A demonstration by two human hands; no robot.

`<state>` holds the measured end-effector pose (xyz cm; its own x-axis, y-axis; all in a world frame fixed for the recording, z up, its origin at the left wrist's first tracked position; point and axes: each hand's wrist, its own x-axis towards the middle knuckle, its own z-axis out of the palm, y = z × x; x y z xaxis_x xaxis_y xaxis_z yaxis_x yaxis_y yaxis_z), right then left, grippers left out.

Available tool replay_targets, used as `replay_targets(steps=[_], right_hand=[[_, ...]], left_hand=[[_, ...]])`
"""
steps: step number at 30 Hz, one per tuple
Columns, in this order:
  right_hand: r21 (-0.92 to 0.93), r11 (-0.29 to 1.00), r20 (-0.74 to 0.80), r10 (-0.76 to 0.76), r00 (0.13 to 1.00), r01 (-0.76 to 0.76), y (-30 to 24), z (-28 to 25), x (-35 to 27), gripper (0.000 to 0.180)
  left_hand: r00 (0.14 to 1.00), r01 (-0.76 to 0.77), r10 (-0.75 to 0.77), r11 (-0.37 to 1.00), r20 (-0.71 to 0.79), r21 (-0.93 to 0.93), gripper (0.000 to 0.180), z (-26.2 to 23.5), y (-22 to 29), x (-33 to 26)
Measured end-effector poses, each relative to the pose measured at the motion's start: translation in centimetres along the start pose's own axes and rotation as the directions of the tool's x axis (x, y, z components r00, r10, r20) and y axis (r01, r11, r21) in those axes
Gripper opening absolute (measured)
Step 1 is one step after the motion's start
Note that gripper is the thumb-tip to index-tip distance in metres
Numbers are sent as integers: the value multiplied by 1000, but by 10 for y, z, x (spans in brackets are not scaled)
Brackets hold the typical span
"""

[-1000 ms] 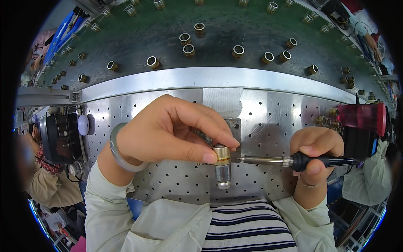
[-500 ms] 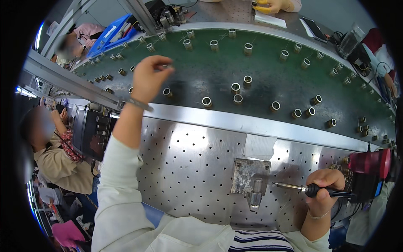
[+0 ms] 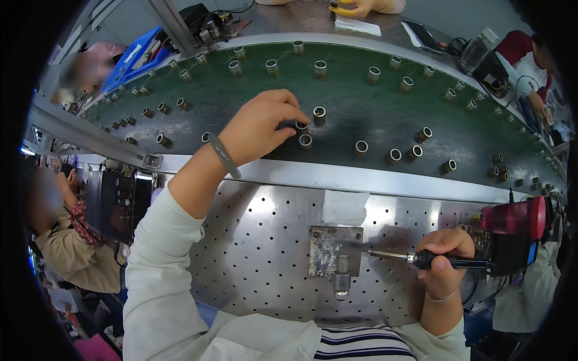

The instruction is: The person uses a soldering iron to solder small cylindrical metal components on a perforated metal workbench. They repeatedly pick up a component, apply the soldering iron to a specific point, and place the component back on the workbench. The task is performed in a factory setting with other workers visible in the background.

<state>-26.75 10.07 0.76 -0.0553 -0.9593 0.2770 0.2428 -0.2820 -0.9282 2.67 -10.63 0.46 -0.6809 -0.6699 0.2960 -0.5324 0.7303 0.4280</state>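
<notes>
My left hand (image 3: 264, 125) reaches over the green belt, thumb and fingertips closed around a short hollow metal cylinder (image 3: 301, 128) that stands there. Just in front of it is another such cylinder (image 3: 306, 141), and a third cylinder (image 3: 319, 115) stands a little behind to the right. In my right hand (image 3: 446, 257) is a soldering iron (image 3: 424, 259), its tip pointing left. That tip ends beside a worn metal block (image 3: 325, 253) on the perforated metal table. At the block's front a shiny cylindrical piece (image 3: 341, 284) is mounted.
Several more cylinders are spread along the green conveyor belt (image 3: 241, 102). A white paper pad (image 3: 345, 207) lies behind the block. At right stand a red-and-black device (image 3: 515, 218) and several cylinders. Across the belt, a co-worker's hands (image 3: 361, 6) wear yellow finger covers.
My left hand has moved right and lowered to a cylinder on the belt, its fingers now around it. The whole view has shifted a little. My right hand still holds the soldering iron.
</notes>
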Motion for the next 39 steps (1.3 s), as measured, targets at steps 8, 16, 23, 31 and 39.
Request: replay_targets(steps=[8,16,23,31,39], right_hand=[[141,989,10,51,999,-52,-10,-3,-4,20],[139,986,15,89,996,-90,-11,-3,-7,23],[182,981,87,57,995,-72,-8,-1,-6,21],[140,989,133,34,990,-53,-3,4,-8,23],[108,994,167,9,986,-28,-1,0,-7,27]], left_hand=[[974,225,-222,903,51,-367,24,-20,37,-2],[825,563,12,56,565,-824,28,13,100,-36],[835,549,16,-72,550,-832,27,21,112,-52],[897,418,-103,-112,429,-901,28,30,120,-55],[926,365,-78,-61,369,-929,19,29,117,-58]])
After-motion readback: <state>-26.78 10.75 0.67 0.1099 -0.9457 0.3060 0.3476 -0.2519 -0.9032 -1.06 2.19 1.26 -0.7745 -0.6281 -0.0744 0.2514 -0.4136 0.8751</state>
